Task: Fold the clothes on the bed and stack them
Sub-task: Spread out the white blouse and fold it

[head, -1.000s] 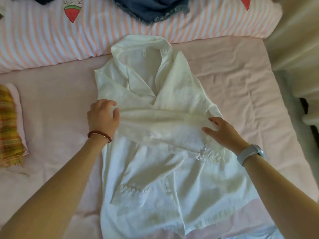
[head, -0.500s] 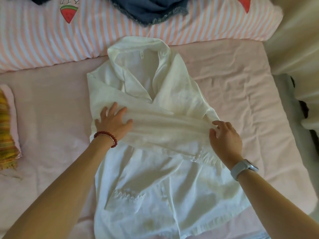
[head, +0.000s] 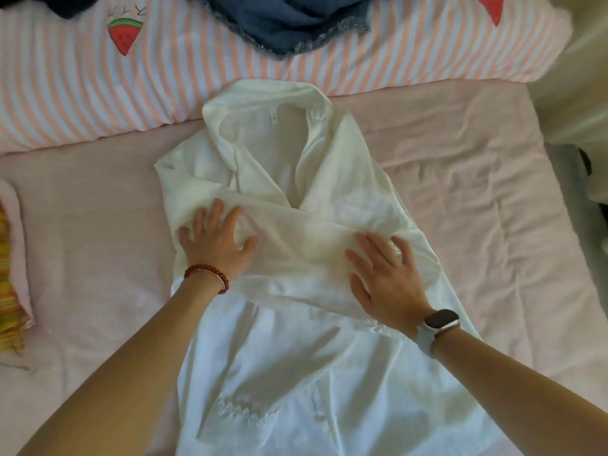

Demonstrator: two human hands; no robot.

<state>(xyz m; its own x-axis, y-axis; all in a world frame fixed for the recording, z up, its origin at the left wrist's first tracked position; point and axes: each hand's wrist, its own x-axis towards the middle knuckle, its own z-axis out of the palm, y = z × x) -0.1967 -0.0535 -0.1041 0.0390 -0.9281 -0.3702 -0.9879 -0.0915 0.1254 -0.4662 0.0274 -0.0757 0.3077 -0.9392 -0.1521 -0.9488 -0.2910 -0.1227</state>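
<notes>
A white collared shirt (head: 296,340) lies face up on the pink bed sheet (head: 477,241), collar toward the pillow. Its sleeves are folded across the chest in a band. My left hand (head: 215,243) lies flat with spread fingers on the left end of that band. On the band's right end my right hand (head: 385,278) also presses flat, fingers straight. A folded yellow-green plaid garment (head: 8,291) rests at the left edge of the bed on a pale pink cloth.
A pink-and-white striped pillow (head: 164,77) with watermelon prints runs along the far side. A dark blue fringed garment (head: 286,24) lies on top of it. The bed's right edge meets a pale curtain (head: 582,77).
Both hands have opened out flat on the folded sleeve band; my left hand went from curled at the edge to spread, and my right hand slid inward onto the band.
</notes>
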